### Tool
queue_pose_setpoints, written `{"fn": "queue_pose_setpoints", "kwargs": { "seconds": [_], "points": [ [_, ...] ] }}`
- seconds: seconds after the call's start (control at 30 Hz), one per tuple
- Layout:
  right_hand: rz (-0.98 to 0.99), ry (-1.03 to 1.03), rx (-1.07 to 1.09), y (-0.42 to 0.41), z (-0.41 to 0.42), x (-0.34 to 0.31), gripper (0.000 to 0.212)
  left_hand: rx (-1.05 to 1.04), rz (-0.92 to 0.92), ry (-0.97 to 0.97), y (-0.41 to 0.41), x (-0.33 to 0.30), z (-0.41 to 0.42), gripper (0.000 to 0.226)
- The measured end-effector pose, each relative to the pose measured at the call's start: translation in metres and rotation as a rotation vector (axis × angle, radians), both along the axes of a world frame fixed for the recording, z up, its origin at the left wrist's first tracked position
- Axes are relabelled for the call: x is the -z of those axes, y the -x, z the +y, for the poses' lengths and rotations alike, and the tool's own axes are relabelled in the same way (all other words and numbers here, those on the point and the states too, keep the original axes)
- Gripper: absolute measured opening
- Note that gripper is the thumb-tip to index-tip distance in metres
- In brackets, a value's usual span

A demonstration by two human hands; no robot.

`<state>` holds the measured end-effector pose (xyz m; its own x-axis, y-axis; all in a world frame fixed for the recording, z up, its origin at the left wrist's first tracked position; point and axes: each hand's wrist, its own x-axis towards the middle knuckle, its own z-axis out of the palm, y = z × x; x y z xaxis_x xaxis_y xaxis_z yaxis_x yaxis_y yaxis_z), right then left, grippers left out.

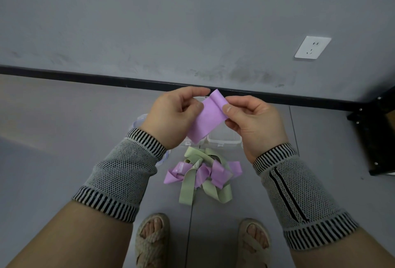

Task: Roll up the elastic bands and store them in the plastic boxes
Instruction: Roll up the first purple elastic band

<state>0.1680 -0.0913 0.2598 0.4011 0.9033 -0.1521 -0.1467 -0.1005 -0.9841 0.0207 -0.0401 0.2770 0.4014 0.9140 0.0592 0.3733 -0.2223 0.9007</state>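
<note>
A purple elastic band point(205, 118) is held up between both hands, its top end curled over. My left hand point(173, 116) pinches its left edge. My right hand point(254, 120) pinches its right edge with thumb and fingers. Below the hands, clear plastic boxes point(224, 138) stand on the floor, mostly hidden by the hands and band. In front of them lies a tangled pile of purple and green elastic bands point(201, 173).
A clear lid with a pale purple rim point(136, 123) shows behind my left wrist. A grey wall with a black skirting board and a white socket point(312, 47) stands ahead. A black frame point(376, 135) is at the right. My sandalled feet point(152, 240) are at the bottom.
</note>
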Motion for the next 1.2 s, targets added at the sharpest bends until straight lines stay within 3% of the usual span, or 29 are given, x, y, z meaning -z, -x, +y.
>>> {"fn": "queue_pose_setpoints", "kwargs": {
  "seconds": [0.3,0.43,0.6,0.83,1.0,1.2],
  "points": [
    [-0.127,-0.063,-0.026,0.008,-0.001,-0.003,0.027,-0.006,-0.023,0.016,-0.002,0.001,-0.001,0.027],
    [-0.195,-0.089,-0.04,0.011,-0.002,-0.003,0.027,-0.041,-0.067,0.06,-0.007,0.002,-0.003,0.01],
    [-0.005,-0.113,-0.205,0.008,-0.002,-0.005,0.026,-0.137,-0.1,0.054,-0.002,0.002,0.004,0.016],
    [0.136,0.009,-0.294,-0.001,-0.002,0.0,0.021,-0.055,-0.041,0.019,0.005,0.003,0.003,0.019],
    [0.0,0.083,-0.328,-0.002,-0.002,0.002,0.017,0.033,0.042,-0.033,0.004,0.005,0.0,0.022],
    [0.005,0.06,-0.279,-0.005,-0.004,-0.001,0.021,0.022,0.036,0.083,0.006,0.001,0.001,0.026]
  ]
}}
